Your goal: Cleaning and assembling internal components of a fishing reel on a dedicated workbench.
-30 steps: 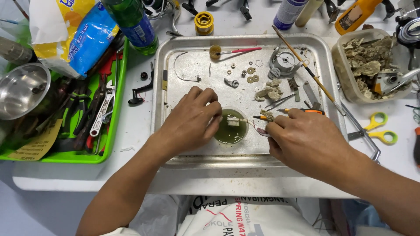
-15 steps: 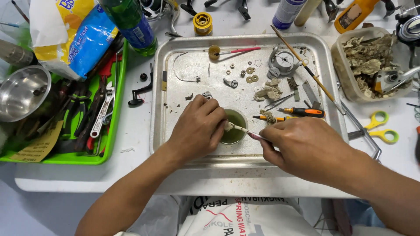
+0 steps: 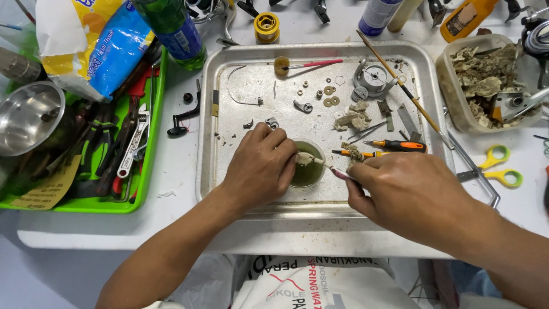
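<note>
A metal tray [image 3: 229, 74] lies in front of me with small metal parts, washers and screwdrivers scattered on it. Near its front edge stands a small round cup of greenish liquid [image 3: 309, 171]. My left hand [image 3: 260, 169] rests at the cup's left rim, fingers pinched on a small part that I can barely see. My right hand [image 3: 409, 191] holds a thin pink-handled brush [image 3: 329, 167] whose bristle tip reaches over the cup to the left fingertips.
A green tray [image 3: 150, 143] of wrenches and pliers sits left, with a steel bowl [image 3: 26, 117] and a tissue pack [image 3: 91, 43]. A plastic tub of crumpled rags [image 3: 486, 86] and yellow scissors [image 3: 503, 166] lie right. Bottles and a yellow spool [image 3: 266, 26] stand behind.
My left hand slid from over the cup to its left rim, exposing the liquid. The right hand drew back right and brought the brush tip over the cup.
</note>
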